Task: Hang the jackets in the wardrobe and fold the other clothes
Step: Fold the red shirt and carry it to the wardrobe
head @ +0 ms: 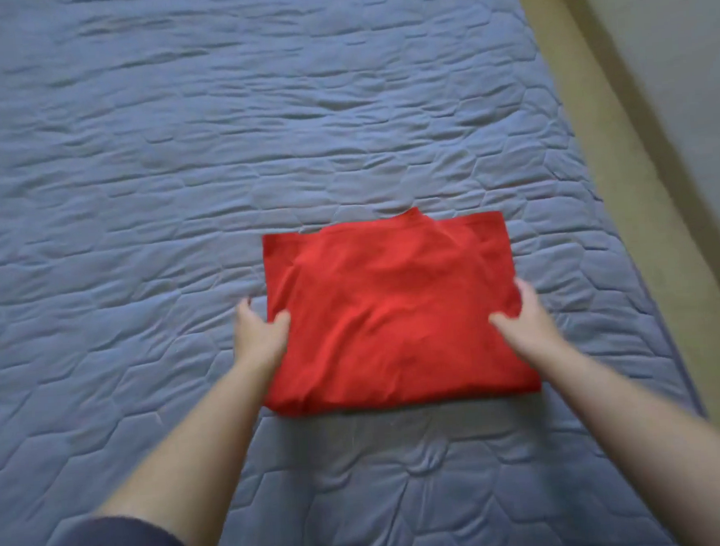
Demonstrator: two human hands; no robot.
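A quilted blue-grey bed [132, 203] fills the view, with beige floor [665, 217] along its right. One folded red shirt [391, 313] lies near that side. Left hand [260, 335] and right hand [528, 320] each grip a side edge of the shirt, thumb on top.

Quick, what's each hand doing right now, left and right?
Left hand: pinches the left edge of the folded red cloth garment.
Right hand: pinches its right edge.

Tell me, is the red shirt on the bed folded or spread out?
Folded. The red shirt lies on the bed as a compact rectangle, with layers showing at its top edge.
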